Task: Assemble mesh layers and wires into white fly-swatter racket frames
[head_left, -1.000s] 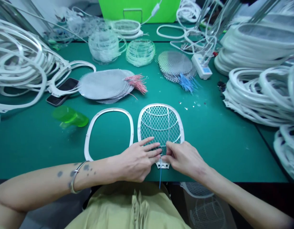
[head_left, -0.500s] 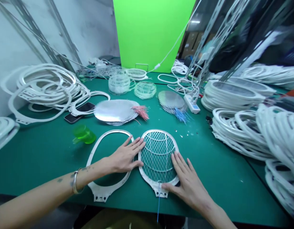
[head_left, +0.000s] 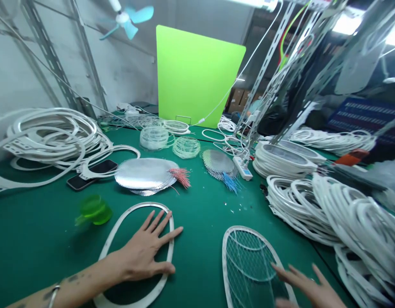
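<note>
My left hand lies spread over a white oval plastic frame with an open middle, its fingers across the right side of the rim. My right hand, somewhat blurred, has its fingers apart at the right edge of a second white frame. Wire mesh with curved white ribs fills that second frame. Whether the right fingertips touch the rim or hover over it I cannot tell. The lower ends of both frames run out of view.
Metal mesh sheets bear red strands; blue strands lie by another mesh stack. A green translucent object stands left, near a phone. White frames pile up left and right. A power strip lies behind.
The meshed frame has moved right, away from the open frame, with my right hand alongside. My left hand has shifted off it onto the open frame. The camera view has tilted up.
</note>
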The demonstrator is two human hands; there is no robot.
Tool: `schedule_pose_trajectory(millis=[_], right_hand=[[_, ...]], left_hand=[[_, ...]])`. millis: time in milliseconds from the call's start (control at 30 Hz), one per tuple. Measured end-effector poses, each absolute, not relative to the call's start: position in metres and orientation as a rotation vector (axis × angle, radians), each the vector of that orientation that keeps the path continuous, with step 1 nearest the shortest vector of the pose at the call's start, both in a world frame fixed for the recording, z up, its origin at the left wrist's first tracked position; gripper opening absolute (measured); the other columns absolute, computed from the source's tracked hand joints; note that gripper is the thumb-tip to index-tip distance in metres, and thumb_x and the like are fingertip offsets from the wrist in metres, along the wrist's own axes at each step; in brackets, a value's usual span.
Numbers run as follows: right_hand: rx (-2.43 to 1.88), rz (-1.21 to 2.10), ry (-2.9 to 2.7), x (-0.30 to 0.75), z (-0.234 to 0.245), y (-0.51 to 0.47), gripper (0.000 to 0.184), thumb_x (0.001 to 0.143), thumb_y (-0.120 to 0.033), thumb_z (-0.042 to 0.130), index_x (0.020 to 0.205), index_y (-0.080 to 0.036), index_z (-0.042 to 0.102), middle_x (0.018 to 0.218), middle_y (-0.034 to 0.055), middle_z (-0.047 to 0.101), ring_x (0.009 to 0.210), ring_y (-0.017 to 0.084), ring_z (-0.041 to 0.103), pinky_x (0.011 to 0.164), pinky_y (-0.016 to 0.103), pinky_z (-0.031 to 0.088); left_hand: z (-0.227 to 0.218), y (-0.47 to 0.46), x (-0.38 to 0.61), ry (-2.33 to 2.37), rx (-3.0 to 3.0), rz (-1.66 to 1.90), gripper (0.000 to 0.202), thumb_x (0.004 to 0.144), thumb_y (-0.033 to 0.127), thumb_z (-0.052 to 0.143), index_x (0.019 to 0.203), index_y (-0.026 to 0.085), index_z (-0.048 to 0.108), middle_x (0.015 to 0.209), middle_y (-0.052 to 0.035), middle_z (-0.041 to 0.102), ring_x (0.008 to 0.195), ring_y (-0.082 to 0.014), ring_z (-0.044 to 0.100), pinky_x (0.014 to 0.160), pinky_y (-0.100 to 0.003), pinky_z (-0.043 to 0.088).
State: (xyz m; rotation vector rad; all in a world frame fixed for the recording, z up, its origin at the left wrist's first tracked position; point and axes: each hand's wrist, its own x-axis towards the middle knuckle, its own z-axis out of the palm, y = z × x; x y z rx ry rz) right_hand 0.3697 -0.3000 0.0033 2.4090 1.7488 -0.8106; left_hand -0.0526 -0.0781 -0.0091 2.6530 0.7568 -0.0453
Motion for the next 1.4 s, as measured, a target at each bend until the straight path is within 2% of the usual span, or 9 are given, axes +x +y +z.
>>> schedule_pose_trajectory(millis=[133, 333, 433, 633, 800, 1000, 1167, 1333, 1400], right_hand=[[2.615, -0.592, 1.899, 0.314, 0.078, -0.158, 0.039, 0.081, -0.062, 0.049, 0.1, -0.037, 0.072, 0.117, 0.0006, 0.069, 0.123, 0.037, 0.05, 0.112, 0.063, -0.008], [2.821, -0.369, 1.581, 0.288, 0.063, 0.034, 0.033, 0.088, -0.044, 0.058, 0.109, -0.019, 0.065, 0.126, 0.0095, 0.059, 0.127, 0.031, 0.044, 0.108, 0.061, 0.022], [2.868, -0.446, 1.428, 0.304, 0.049, 0.073, 0.037, 0.088, -0.038, 0.061, 0.119, -0.018, 0.058, 0.129, 0.0094, 0.055, 0.118, 0.027, 0.052, 0.098, 0.053, 0.041], [2.948, -0.893, 1.405, 0.34, 0.058, 0.087, 0.032, 0.091, -0.037, 0.058, 0.116, -0.018, 0.059, 0.12, 0.0078, 0.059, 0.102, 0.022, 0.06, 0.086, 0.042, 0.051], [3.065, -1.428, 1.474, 0.356, 0.081, 0.09, 0.032, 0.091, -0.036, 0.058, 0.116, -0.016, 0.058, 0.114, 0.0073, 0.061, 0.094, 0.019, 0.062, 0.08, 0.04, 0.054], [3.35, -1.814, 1.594, 0.35, 0.09, 0.092, 0.032, 0.091, -0.035, 0.058, 0.117, -0.017, 0.057, 0.115, 0.0074, 0.06, 0.094, 0.019, 0.062, 0.079, 0.039, 0.054], [3.405, -2.081, 1.457, 0.356, 0.077, 0.07, 0.028, 0.088, -0.035, 0.063, 0.108, -0.014, 0.06, 0.11, 0.0078, 0.064, 0.091, 0.018, 0.065, 0.079, 0.036, 0.055], [3.379, -2.483, 1.223, 0.359, 0.077, 0.045, 0.049, 0.081, -0.059, 0.06, 0.099, -0.014, 0.059, 0.103, 0.015, 0.069, 0.092, 0.023, 0.07, 0.08, 0.036, 0.057], [3.284, -2.708, 1.274, 0.344, 0.081, 0.042, 0.042, 0.083, -0.054, 0.059, 0.103, -0.016, 0.059, 0.109, 0.0125, 0.069, 0.099, 0.023, 0.068, 0.086, 0.037, 0.056]], left_hand=[[-0.018, -0.091, -0.007, 0.775, 2.68, 0.069, 0.084, 0.081, 0.078, 0.039, 0.149, 0.04, 0.009, 0.158, -0.0062, -0.009, 0.144, -0.0428, 0.004, 0.112, -0.065, 0.005], [-0.019, -0.098, 0.006, 0.704, 2.681, 0.183, 0.087, 0.082, 0.077, 0.039, 0.15, 0.038, 0.001, 0.158, -0.0058, -0.005, 0.142, -0.0474, 0.007, 0.108, -0.071, 0.013], [-0.029, -0.088, -0.012, 0.712, 2.701, 0.251, 0.087, 0.082, 0.075, 0.042, 0.151, 0.037, 0.005, 0.159, -0.0068, 0.001, 0.14, -0.0499, 0.011, 0.105, -0.073, 0.018], [-0.001, -0.067, -0.018, 0.769, 2.435, 0.285, 0.067, 0.083, 0.069, 0.049, 0.143, 0.041, 0.039, 0.156, -0.002, 0.024, 0.14, -0.044, 0.025, 0.105, -0.066, 0.029], [0.066, -0.02, 0.053, 0.749, 1.689, 0.374, 0.047, 0.085, 0.063, 0.053, 0.097, 0.022, 0.073, 0.099, -0.0092, 0.074, 0.099, -0.0307, 0.066, 0.09, -0.046, 0.05], [0.086, 0.102, 0.18, 0.866, 0.741, 0.585, 0.067, 0.083, 0.059, 0.061, 0.125, 0.008, 0.053, 0.116, -0.0221, 0.061, 0.096, -0.0292, 0.066, 0.074, -0.034, 0.055], [0.067, 0.156, 0.23, 0.88, 0.632, 0.719, 0.035, 0.094, 0.034, 0.057, 0.123, 0.015, 0.054, 0.121, -0.0094, 0.058, 0.102, -0.0217, 0.061, 0.085, -0.042, 0.053], [0.061, 0.143, 0.239, 0.825, 0.695, 0.897, 0.034, 0.093, 0.033, 0.058, 0.122, 0.015, 0.055, 0.12, -0.0097, 0.058, 0.101, -0.0218, 0.061, 0.085, -0.042, 0.053], [0.07, 0.127, 0.234, 0.806, 0.765, 0.94, 0.03, 0.093, 0.031, 0.058, 0.118, 0.014, 0.056, 0.115, -0.009, 0.06, 0.097, -0.02, 0.062, 0.082, -0.039, 0.054]])
